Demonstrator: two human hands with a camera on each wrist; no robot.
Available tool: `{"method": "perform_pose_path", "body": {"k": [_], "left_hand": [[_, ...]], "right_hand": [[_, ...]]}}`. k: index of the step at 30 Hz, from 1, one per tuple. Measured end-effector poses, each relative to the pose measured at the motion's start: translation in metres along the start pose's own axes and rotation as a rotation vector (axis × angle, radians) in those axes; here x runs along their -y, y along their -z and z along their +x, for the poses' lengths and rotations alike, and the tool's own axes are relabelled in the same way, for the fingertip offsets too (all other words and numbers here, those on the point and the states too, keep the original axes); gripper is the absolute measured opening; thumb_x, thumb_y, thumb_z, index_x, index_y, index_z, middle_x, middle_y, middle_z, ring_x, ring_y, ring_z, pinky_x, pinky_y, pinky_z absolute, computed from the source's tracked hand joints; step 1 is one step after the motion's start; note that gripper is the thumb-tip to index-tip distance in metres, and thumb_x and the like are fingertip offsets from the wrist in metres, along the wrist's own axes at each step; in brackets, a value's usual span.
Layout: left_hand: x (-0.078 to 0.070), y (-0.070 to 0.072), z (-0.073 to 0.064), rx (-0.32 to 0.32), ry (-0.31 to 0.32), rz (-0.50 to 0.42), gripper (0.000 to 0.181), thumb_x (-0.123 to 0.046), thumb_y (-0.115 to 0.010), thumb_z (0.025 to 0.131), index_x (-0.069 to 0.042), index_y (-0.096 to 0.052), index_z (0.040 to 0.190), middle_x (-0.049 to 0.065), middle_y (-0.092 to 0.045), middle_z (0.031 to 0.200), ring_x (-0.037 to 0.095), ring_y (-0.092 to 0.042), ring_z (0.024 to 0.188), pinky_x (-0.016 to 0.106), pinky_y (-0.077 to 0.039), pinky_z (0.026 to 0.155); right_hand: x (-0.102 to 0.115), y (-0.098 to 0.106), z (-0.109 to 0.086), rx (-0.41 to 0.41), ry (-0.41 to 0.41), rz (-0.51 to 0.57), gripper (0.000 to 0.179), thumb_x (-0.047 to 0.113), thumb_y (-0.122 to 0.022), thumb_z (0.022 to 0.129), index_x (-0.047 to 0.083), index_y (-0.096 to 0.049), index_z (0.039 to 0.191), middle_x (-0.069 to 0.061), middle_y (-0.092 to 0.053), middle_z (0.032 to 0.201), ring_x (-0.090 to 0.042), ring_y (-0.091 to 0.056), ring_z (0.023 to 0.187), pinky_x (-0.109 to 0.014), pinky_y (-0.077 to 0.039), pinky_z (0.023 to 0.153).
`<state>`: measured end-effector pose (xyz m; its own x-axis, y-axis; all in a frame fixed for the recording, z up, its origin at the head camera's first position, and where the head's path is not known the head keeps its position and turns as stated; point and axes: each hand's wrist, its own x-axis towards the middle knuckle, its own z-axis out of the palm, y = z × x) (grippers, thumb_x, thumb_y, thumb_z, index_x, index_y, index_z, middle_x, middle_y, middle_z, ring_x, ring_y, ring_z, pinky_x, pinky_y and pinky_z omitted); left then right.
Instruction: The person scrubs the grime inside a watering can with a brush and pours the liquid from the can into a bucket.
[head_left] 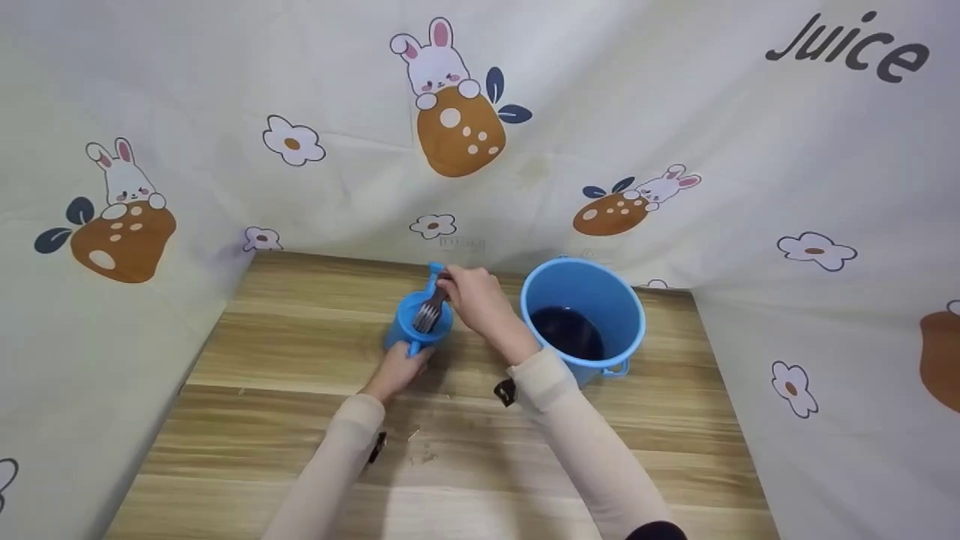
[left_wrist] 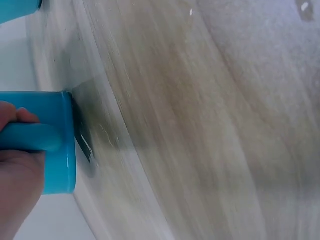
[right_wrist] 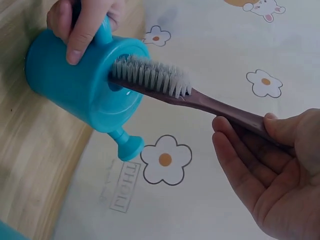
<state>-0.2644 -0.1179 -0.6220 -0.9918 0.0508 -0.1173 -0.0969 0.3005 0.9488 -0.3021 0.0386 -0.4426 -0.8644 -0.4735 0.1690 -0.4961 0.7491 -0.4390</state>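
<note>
A blue watering can [head_left: 395,335] stands near the table's back edge, its spout [right_wrist: 131,146] toward the patterned cloth. My left hand [head_left: 400,371] grips the can's handle, fingers wrapped round it in the left wrist view. My right hand [head_left: 480,300] pinches the brown handle of a brush [right_wrist: 220,107] between thumb and fingers. White bristles [right_wrist: 150,75] line the brush head, and its tip sits in the can's top opening. The inside of the can is mostly hidden.
To the right of the can stands a blue bucket [head_left: 636,300] with dark liquid [head_left: 566,334] in its bottom. Cloth [head_left: 345,195] printed with rabbits and flowers surrounds the wooden table [head_left: 292,352] at the back and sides. Small wet spots [head_left: 427,455] lie toward the front.
</note>
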Motion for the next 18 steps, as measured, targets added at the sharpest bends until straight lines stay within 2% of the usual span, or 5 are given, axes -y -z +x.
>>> {"method": "perform_pose_path", "body": {"k": [2, 7, 18], "left_hand": [[0.0005, 0.0017, 0.0003, 0.002, 0.013, -0.015, 0.041, -0.018, -0.057, 0.095, -0.017, -0.04, 0.057, -0.008, -0.039, 0.052, 0.007, -0.035, 0.048, 0.023, -0.03, 0.05], [-0.0015, 0.0023, 0.0017, -0.004, 0.013, 0.023, 0.04, -0.017, -0.058, 0.094, -0.018, -0.04, 0.058, -0.007, -0.04, 0.054, 0.007, -0.037, 0.05, 0.024, -0.032, 0.052], [-0.0026, -0.0021, 0.0033, -0.04, 0.006, 0.07, 0.038, -0.017, -0.059, 0.093, -0.018, -0.039, 0.06, -0.006, -0.04, 0.056, 0.009, -0.041, 0.053, 0.025, -0.035, 0.054]], "right_hand": [[-0.0003, -0.0024, -0.0006, -0.017, 0.001, 0.002, 0.025, 0.027, -0.051, 0.104, 0.007, -0.066, 0.105, -0.012, -0.074, 0.095, -0.029, -0.072, 0.088, -0.043, -0.057, 0.079], [-0.0004, -0.0042, -0.001, -0.043, -0.01, 0.008, 0.024, 0.026, -0.052, 0.103, 0.006, -0.066, 0.102, -0.011, -0.074, 0.092, -0.026, -0.073, 0.083, -0.04, -0.058, 0.076], [-0.0011, -0.0104, 0.001, -0.027, -0.024, 0.003, 0.023, 0.025, -0.055, 0.102, 0.007, -0.069, 0.106, -0.009, -0.075, 0.096, -0.023, -0.073, 0.086, -0.038, -0.058, 0.078]]}}
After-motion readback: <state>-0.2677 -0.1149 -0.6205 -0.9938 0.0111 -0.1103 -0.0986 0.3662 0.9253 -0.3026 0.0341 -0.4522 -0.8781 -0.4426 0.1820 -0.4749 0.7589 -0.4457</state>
